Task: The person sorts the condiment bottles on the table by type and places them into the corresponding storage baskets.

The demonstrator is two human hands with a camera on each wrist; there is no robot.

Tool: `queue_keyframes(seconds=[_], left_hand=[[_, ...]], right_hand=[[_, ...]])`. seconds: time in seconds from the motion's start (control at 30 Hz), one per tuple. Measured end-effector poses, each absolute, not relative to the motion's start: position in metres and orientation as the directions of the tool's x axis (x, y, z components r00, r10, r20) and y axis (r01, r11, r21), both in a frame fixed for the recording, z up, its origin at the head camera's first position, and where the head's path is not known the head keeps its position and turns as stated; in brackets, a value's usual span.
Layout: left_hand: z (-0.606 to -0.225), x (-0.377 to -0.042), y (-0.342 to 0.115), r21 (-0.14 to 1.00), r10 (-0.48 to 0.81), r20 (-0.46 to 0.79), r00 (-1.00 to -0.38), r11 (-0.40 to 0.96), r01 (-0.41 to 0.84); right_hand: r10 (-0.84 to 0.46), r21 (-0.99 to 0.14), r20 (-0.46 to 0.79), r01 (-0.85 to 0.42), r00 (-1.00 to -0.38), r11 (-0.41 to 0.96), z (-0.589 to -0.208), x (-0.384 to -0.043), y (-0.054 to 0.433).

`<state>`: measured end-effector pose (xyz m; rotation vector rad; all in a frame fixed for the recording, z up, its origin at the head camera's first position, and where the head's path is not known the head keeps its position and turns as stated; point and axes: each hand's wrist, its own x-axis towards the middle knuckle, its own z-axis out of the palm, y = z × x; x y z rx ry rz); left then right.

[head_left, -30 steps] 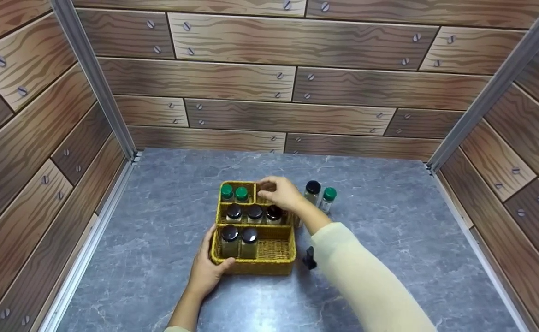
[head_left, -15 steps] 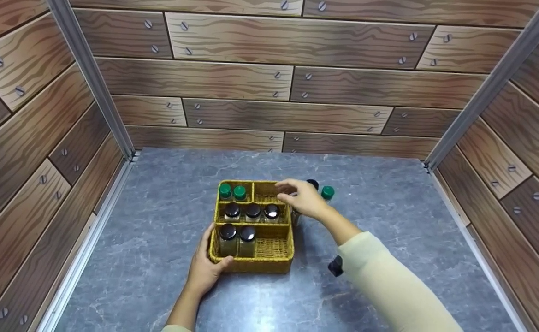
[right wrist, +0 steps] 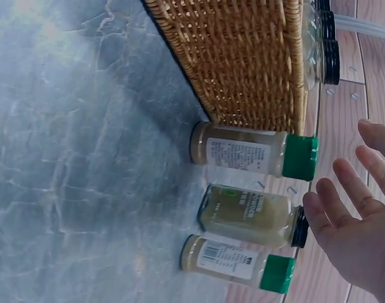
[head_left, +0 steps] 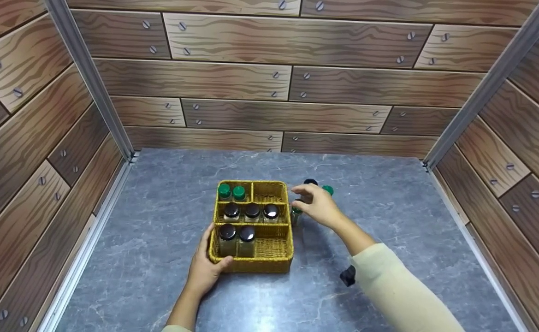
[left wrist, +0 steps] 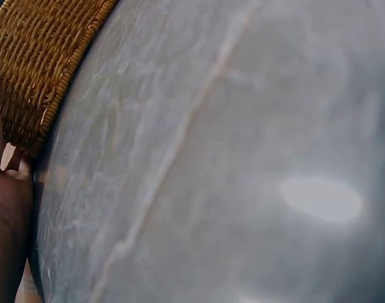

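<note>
A yellow-brown wicker basket [head_left: 260, 266] with compartments stands on the table. My left hand [head_left: 204, 273] grips its front left corner, thumb on the front wall and fingers along the left side. In the basket are two green-capped jars [head_left: 239, 192] at back left, three black-capped jars [head_left: 252, 210] in the middle row and two black-capped jars [head_left: 246, 234] in front. My right hand [head_left: 321, 206] hovers empty beside the basket, fingers apart and loosely bent. The right wrist view shows it near the caps of a green-capped spice jar [right wrist: 240, 150], a black-capped jar [right wrist: 252, 216] and another green-capped jar [right wrist: 233, 261].
The three loose jars stand upright right of the basket, partly behind my right hand in the head view. Wood-patterned walls [head_left: 232, 78] enclose the grey marbled table [head_left: 149, 212] at the back and both sides. A black device [head_left: 347, 276] shows by my right sleeve.
My right hand has moved from over the back right compartment to the right, over the loose jars. My left hand keeps its hold on the basket.
</note>
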<state>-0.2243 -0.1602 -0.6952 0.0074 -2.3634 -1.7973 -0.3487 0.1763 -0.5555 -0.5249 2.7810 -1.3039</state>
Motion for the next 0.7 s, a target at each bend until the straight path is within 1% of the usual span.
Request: queue_keyframes(seconds=[0.23, 0.5, 0.7], left_hand=[[-0.696, -0.225, -0.160, 0.962, -0.113, 0.121, -0.986, 0.257, 0.088], [-0.695, -0.225, -0.160, 0.962, -0.111, 0.126, -0.986, 0.258, 0.094], [-0.694, -0.225, -0.160, 0.960, -0.111, 0.119, -0.987, 0.268, 0.085]], right_hand=[[-0.236, -0.777, 0.103, -0.227, -0.966, 0.588, -0.569, -0.345, 0.182], [-0.108, -0.828, 0.199, -0.226, -0.974, 0.513, -0.595, -0.342, 0.174], [-0.017, -0.824, 0.217, -0.193, -0.976, 0.532, -0.607, -0.339, 0.165]])
